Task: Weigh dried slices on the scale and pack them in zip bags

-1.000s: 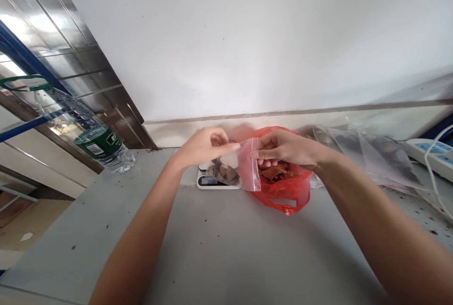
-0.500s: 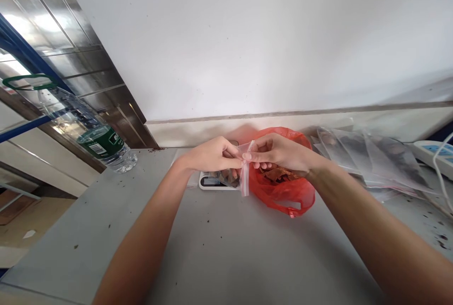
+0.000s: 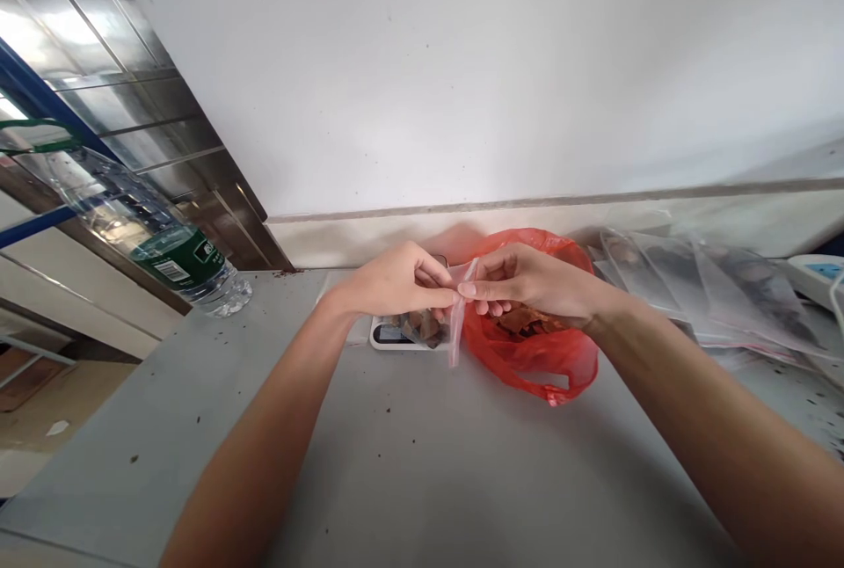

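A clear zip-lock bag (image 3: pixel 455 331) with brown pieces inside rests over a small white digital scale (image 3: pixel 389 341). My left hand (image 3: pixel 405 282) pinches the bag's zip edge from the left. From the right, my right hand (image 3: pixel 511 282) pinches the same edge, its thumb tip close against the left fingertips. Behind and below my right hand lies an open red plastic bag (image 3: pixel 527 366) holding dry brown pieces (image 3: pixel 520 322). My left hand and the zip-lock bag cover much of the scale.
A large water bottle (image 3: pixel 178 256) with a green label stands at the table's left back. Several filled clear bags (image 3: pixel 718 295) lie on the right, near a white device (image 3: pixel 814 273). A white wall (image 3: pixel 462 93) rises behind the grey table (image 3: pixel 422 480). Dark crumbs are scattered about.
The view has shifted slightly. Both hands keep their pinch on the zip-lock bag's edge, with the fingertips a little closer together; the strip now hangs narrower and more edge-on.
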{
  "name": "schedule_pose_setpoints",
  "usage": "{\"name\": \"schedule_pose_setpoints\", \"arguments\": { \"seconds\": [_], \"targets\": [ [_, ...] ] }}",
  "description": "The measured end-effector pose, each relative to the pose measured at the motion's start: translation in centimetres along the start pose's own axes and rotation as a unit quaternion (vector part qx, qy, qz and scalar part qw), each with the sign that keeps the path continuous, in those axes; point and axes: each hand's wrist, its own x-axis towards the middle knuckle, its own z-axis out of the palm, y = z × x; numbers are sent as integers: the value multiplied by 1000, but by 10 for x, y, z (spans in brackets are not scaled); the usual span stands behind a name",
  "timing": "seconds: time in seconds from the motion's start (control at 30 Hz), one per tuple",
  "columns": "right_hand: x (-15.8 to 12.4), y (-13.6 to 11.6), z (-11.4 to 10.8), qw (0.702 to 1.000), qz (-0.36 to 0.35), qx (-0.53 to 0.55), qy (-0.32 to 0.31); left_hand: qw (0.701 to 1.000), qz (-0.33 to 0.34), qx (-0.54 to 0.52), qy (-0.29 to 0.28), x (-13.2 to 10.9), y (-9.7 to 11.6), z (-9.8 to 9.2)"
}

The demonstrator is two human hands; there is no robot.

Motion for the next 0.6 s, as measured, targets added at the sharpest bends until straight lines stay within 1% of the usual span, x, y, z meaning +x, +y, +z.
{"name": "schedule_pose_setpoints", "arguments": {
  "seconds": [0.07,0.13,0.2,0.23,0.27,0.3,0.37,0.4,0.43,0.5,0.53,0.57,0.6],
  "targets": [
    [-1,-1,0,1000,9,-6,-1,1000,-2,-2,6,1,0,1],
    [-4,-3,-2,999,27,-18,4,1000,-5,10,29,1,-1,-1],
    [-7,-4,-5,998,43,-42,29,997,-12,24,76,0,-1,-4],
    [-7,-4,-7,995,38,-62,61,994,-16,23,107,0,-1,-5],
    [-7,-3,-8,990,16,-87,106,990,-20,17,141,0,0,-6],
    [-7,-2,-8,981,-23,-115,158,984,-20,10,175,-1,1,-6],
    [-4,1,-5,945,-123,-185,239,974,-15,1,225,0,4,-1],
    [-2,2,-3,925,-164,-224,257,971,-8,0,240,0,7,3],
    [0,4,-1,910,-188,-261,260,969,5,2,249,1,9,8],
    [1,5,4,899,-185,-312,247,968,60,8,245,3,12,18],
    [1,4,4,900,-173,-320,240,964,91,11,248,4,12,21],
    [-1,3,4,905,-161,-317,234,957,119,15,263,5,12,23],
    [-3,1,3,913,-151,-305,225,945,139,18,296,6,10,23]
  ]
}}
